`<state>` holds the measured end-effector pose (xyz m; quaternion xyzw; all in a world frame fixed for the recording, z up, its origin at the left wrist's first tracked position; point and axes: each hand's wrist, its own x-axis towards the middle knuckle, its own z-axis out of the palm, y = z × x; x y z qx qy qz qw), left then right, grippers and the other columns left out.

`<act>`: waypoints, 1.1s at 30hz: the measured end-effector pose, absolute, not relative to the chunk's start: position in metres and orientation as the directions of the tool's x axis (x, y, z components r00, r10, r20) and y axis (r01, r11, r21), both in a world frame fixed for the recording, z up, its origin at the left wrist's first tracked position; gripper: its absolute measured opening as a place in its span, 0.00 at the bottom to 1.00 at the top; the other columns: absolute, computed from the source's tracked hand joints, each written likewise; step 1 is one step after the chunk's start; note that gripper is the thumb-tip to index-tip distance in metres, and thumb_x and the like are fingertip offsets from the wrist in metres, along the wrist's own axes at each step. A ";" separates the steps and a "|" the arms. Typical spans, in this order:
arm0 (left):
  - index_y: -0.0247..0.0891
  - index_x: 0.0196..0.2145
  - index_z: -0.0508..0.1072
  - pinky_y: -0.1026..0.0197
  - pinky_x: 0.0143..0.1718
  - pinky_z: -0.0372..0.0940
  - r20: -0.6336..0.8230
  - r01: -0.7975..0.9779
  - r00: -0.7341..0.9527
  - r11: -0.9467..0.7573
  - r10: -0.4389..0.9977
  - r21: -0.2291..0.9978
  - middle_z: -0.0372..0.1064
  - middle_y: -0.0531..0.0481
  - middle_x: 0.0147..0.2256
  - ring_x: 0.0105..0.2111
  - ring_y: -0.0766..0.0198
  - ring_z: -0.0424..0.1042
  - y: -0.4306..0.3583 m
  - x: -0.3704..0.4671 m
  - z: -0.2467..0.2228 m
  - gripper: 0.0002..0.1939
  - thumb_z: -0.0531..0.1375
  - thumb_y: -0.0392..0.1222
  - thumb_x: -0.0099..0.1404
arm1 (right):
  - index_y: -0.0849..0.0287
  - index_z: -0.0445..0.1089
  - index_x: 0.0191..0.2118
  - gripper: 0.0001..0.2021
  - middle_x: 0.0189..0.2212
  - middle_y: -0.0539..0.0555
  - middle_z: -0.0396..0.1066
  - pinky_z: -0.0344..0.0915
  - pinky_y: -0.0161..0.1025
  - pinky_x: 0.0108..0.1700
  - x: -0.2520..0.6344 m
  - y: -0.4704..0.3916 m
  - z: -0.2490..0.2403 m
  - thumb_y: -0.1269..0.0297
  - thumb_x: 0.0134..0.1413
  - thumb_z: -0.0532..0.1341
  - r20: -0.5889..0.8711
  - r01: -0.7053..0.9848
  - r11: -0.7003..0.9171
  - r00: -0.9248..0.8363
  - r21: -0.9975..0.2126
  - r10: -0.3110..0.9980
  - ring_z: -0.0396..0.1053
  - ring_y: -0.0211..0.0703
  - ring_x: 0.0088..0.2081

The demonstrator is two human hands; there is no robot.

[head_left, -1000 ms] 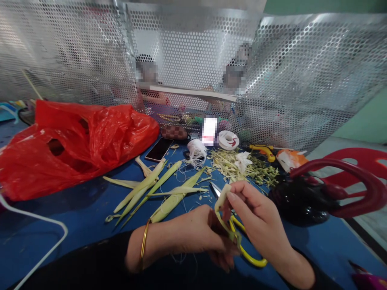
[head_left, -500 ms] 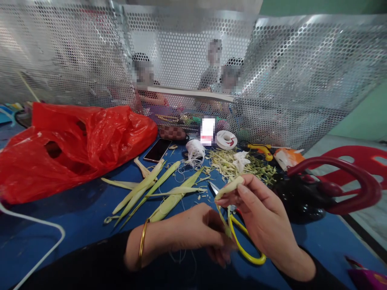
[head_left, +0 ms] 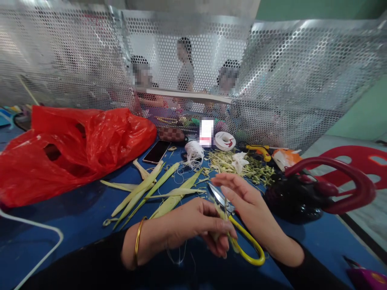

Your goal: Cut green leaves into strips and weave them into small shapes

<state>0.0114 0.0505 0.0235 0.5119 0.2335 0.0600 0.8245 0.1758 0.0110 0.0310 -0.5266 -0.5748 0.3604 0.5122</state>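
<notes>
My left hand (head_left: 208,227), with a gold bangle at the wrist, is closed in a pinch on a pale corn husk piece (head_left: 222,211). Much of that piece is hidden by the fingers. Just to the right and above, my right hand (head_left: 249,209) has its fingers stretched out and parted, close to the upper end of the husk piece. Under both hands lie scissors (head_left: 247,245) with yellow handles, their blades pointing away from me. Several loose corn husks (head_left: 136,193) are spread on the blue table to the left, with thin white thread near them.
A red plastic bag (head_left: 81,153) covers the left side. Behind the husks sit a phone (head_left: 157,152), white thread (head_left: 194,153), a spool (head_left: 225,141) and plant scraps (head_left: 256,169). A black pot (head_left: 293,201) with a dark red handle stands right. Perforated sheeting (head_left: 193,52) rises behind.
My right hand has let go of the folded husk strip and opened its fingers. The husk piece is now in my left hand, which has risen slightly. Behind the sheeting, a person has moved left.
</notes>
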 end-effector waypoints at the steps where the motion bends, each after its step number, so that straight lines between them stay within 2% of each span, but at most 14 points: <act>1: 0.34 0.31 0.77 0.64 0.29 0.67 -0.313 0.121 0.884 0.478 0.347 0.870 0.72 0.51 0.24 0.23 0.67 0.73 0.052 0.011 0.024 0.11 0.65 0.45 0.56 | 0.54 0.70 0.43 0.09 0.43 0.53 0.76 0.66 0.45 0.52 0.181 0.013 0.032 0.62 0.59 0.58 0.252 0.336 0.210 0.089 -0.918 0.963 0.72 0.45 0.47; 4: 0.33 0.32 0.77 0.65 0.28 0.68 -0.285 0.059 0.882 0.511 0.376 0.858 0.71 0.51 0.23 0.23 0.67 0.73 0.055 0.009 0.026 0.11 0.64 0.45 0.57 | 0.54 0.73 0.41 0.10 0.41 0.54 0.76 0.67 0.47 0.50 0.198 0.014 0.040 0.60 0.60 0.56 0.268 0.533 0.273 -0.089 -0.801 0.959 0.73 0.47 0.45; 7: 0.32 0.31 0.76 0.65 0.27 0.69 -0.265 0.008 0.878 0.542 0.398 0.840 0.70 0.52 0.23 0.23 0.67 0.72 0.058 0.009 0.028 0.12 0.65 0.45 0.57 | 0.54 0.74 0.42 0.12 0.41 0.53 0.77 0.67 0.45 0.48 0.209 0.012 0.048 0.60 0.63 0.54 0.208 0.544 0.361 -0.322 -0.758 0.923 0.73 0.46 0.44; 12: 0.32 0.34 0.77 0.67 0.27 0.70 -0.254 -0.011 0.890 0.575 0.378 0.818 0.70 0.52 0.24 0.24 0.68 0.73 0.062 0.008 0.026 0.12 0.64 0.45 0.59 | 0.54 0.72 0.44 0.10 0.42 0.53 0.76 0.66 0.44 0.49 0.212 0.014 0.048 0.62 0.64 0.55 0.223 0.538 0.432 -0.410 -0.724 0.885 0.72 0.44 0.45; 14: 0.32 0.34 0.77 0.67 0.27 0.70 -0.254 -0.008 0.894 0.577 0.371 0.816 0.71 0.52 0.24 0.24 0.69 0.73 0.062 0.007 0.026 0.12 0.63 0.45 0.59 | 0.53 0.73 0.42 0.08 0.40 0.52 0.76 0.66 0.44 0.49 0.210 0.016 0.043 0.62 0.63 0.57 0.255 0.532 0.467 -0.424 -0.706 0.869 0.72 0.43 0.44; 17: 0.32 0.32 0.76 0.68 0.27 0.69 -0.261 0.004 0.892 0.572 0.369 0.820 0.71 0.52 0.24 0.23 0.69 0.73 0.061 0.007 0.026 0.12 0.64 0.45 0.58 | 0.54 0.72 0.34 0.07 0.34 0.49 0.76 0.59 0.48 0.56 0.208 0.018 0.038 0.65 0.62 0.58 0.320 0.570 0.521 -0.419 -0.635 0.850 0.73 0.42 0.41; 20: 0.32 0.32 0.76 0.68 0.25 0.68 -0.294 0.015 0.872 0.578 0.393 0.816 0.70 0.52 0.23 0.23 0.69 0.72 0.061 0.009 0.025 0.12 0.65 0.46 0.56 | 0.54 0.70 0.31 0.08 0.31 0.47 0.74 0.52 0.52 0.59 0.207 0.019 0.038 0.69 0.62 0.57 0.395 0.663 0.536 -0.369 -0.523 0.841 0.73 0.41 0.37; 23: 0.32 0.32 0.76 0.68 0.25 0.68 -0.308 -0.011 0.837 0.578 0.451 0.816 0.70 0.52 0.23 0.23 0.68 0.72 0.062 0.009 0.026 0.13 0.66 0.46 0.55 | 0.54 0.69 0.31 0.09 0.31 0.48 0.75 0.52 0.53 0.57 0.206 0.019 0.037 0.71 0.61 0.56 0.471 0.746 0.534 -0.333 -0.398 0.817 0.73 0.42 0.38; 27: 0.33 0.36 0.76 0.69 0.24 0.66 -0.283 -0.052 0.808 0.540 0.518 0.840 0.72 0.50 0.28 0.28 0.66 0.74 0.063 0.007 0.030 0.13 0.68 0.41 0.53 | 0.55 0.72 0.36 0.08 0.36 0.51 0.76 0.54 0.54 0.57 0.204 0.019 0.034 0.70 0.62 0.56 0.568 0.801 0.522 -0.294 -0.292 0.769 0.72 0.45 0.43; 30: 0.33 0.37 0.76 0.70 0.23 0.65 -0.251 -0.079 0.794 0.505 0.553 0.860 0.73 0.49 0.29 0.29 0.67 0.74 0.064 0.004 0.034 0.13 0.68 0.39 0.54 | 0.56 0.72 0.42 0.07 0.39 0.55 0.75 0.57 0.53 0.55 0.203 0.015 0.034 0.70 0.60 0.58 0.660 0.825 0.489 -0.202 -0.284 0.724 0.71 0.47 0.44; 33: 0.33 0.37 0.76 0.70 0.23 0.64 -0.237 -0.133 0.752 0.493 0.616 0.860 0.73 0.49 0.30 0.29 0.67 0.73 0.066 0.003 0.038 0.12 0.68 0.40 0.55 | 0.58 0.71 0.38 0.04 0.34 0.54 0.73 0.64 0.45 0.44 0.197 0.003 0.041 0.71 0.59 0.59 0.767 0.828 0.465 -0.067 -0.315 0.638 0.70 0.45 0.38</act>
